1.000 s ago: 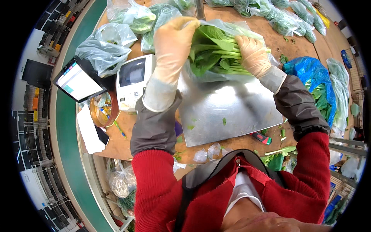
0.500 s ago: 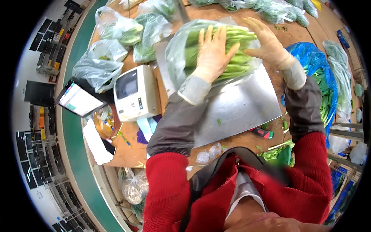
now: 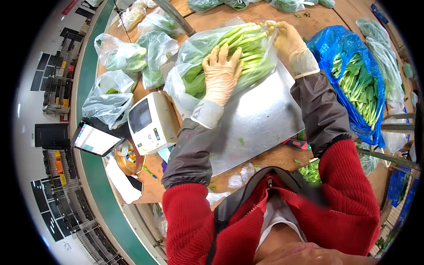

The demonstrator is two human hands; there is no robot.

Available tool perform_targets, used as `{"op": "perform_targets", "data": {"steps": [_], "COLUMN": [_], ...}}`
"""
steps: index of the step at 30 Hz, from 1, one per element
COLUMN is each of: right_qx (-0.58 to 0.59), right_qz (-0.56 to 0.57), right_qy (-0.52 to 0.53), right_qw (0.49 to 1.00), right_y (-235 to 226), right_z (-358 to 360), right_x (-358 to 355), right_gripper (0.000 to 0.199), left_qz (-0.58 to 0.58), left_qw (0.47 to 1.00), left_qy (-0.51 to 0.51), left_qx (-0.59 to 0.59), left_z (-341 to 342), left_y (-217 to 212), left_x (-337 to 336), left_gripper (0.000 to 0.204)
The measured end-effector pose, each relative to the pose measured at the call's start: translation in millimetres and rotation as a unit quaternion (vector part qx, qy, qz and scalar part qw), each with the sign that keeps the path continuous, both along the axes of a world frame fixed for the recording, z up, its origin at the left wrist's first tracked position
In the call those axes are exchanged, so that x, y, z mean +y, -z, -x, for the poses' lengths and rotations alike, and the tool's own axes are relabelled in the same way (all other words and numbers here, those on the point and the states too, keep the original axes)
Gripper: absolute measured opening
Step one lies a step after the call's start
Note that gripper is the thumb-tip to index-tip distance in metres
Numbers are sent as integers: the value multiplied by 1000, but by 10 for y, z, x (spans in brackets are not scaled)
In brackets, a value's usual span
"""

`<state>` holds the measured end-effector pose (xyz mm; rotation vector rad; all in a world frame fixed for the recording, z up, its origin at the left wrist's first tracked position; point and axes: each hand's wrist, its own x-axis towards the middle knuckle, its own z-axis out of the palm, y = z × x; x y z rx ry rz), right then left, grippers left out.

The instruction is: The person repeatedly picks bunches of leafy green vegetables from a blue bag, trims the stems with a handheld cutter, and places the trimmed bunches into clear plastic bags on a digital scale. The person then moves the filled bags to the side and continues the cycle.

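A clear plastic bag (image 3: pixel 187 84) of leafy greens (image 3: pixel 254 55) lies on the far part of a steel plate (image 3: pixel 260 115), its pale stems pointing right and its leaves to the left. My left hand (image 3: pixel 221 75), in a cream glove, rests on top of the bag with fingers spread. At the stem end, my gloved right hand (image 3: pixel 287 42) has its fingers closed on the bag's edge by the opening. Grey sleeve covers reach up both forearms.
To the left stand a white label printer (image 3: pixel 152 126), a lit tablet (image 3: pixel 95 141) and several bagged greens (image 3: pixel 157 55). A blue bag (image 3: pixel 324 48) of loose greens is at the right. A metal post (image 3: pixel 176 17) rises at the far side. A red-and-black tool (image 3: pixel 297 143) lies by the plate.
My right hand has gone from spread beside the stems to gripping the bag's edge. My left hand has slid left over the bag, which now lies flatter with the stems further inside.
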<state>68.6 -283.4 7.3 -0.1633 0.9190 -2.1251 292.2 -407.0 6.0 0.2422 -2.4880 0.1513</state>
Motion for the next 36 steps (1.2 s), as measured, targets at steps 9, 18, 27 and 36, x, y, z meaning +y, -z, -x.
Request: {"op": "perform_targets", "data": {"steps": [9,18,27,36], "right_qx": [386,136,316,337], "right_qz": [-472,-91,-175,-417], "right_qy": [-14,185,19,132], "right_qw": [793,969,932,834], "right_y": [47,-49,-557,76], "right_z": [15,8,-183,371], "right_x": [-156,-444,60,-136], "right_gripper": [33,17,28,34], "left_qz": [-5,-7,-63,46], "left_qw": [999,999,991,997], "left_qy": [14,10,-42,-1], "left_qx": [47,41,113,63], "left_z": [-132,-97,138,474], "left_y": [236,209,-265,-48], "left_x": [32,22,137,10], "left_gripper": [41,45,62,45]}}
